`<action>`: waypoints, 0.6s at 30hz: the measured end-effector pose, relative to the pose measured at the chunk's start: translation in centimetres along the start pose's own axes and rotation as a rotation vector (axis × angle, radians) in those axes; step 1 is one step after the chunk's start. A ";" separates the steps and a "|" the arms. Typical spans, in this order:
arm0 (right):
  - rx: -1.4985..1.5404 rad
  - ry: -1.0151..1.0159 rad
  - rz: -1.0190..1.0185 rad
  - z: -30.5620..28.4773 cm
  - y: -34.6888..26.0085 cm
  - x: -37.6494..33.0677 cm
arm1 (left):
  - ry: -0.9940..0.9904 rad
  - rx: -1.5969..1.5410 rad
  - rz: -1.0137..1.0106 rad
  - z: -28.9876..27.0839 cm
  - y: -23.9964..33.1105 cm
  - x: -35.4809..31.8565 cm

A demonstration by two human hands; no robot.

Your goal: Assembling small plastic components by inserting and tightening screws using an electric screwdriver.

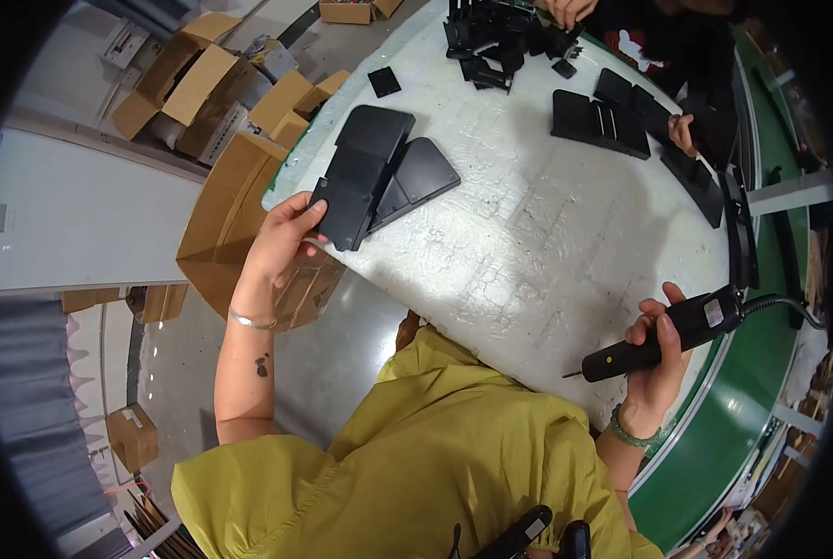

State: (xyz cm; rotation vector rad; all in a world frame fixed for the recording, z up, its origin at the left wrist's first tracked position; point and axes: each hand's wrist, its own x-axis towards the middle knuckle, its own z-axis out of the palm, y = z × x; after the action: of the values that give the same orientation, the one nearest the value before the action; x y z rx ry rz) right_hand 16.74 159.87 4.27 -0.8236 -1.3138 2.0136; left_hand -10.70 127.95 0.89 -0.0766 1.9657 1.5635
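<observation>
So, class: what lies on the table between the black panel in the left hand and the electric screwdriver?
Head view: only bare white table separates the black panel and electric screwdriver.

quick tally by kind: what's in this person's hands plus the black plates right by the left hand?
Black flat plate in the left hand: 1
Black plates on the table beside it: 2
Black electric screwdriver in the right hand: 1
Total: 4

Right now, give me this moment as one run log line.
left hand: grips black flat panel at table edge | right hand: holds black electric screwdriver over white table | second panel: beside it
</observation>
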 end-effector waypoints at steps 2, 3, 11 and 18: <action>-0.002 -0.029 -0.007 0.8 0.2 -0.2 | -0.048 -0.036 -0.026 -0.4 -1.0 0.7; -0.002 -0.050 -0.016 1.0 0.3 -0.4 | -0.066 -0.118 0.007 -0.5 -1.6 0.9; -0.009 0.075 -0.032 -1.1 -0.5 -0.4 | 0.366 -0.648 0.321 -14.5 -6.5 0.4; -0.006 0.104 -0.083 -1.9 -1.3 0.3 | 0.574 -0.671 0.054 -15.8 -5.6 2.3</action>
State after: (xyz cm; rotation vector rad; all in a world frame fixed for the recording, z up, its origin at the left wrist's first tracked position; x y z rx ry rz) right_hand 18.18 161.65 4.81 -0.8504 -1.2748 1.8784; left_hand -16.94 112.85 -3.37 -0.8271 1.7280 2.3676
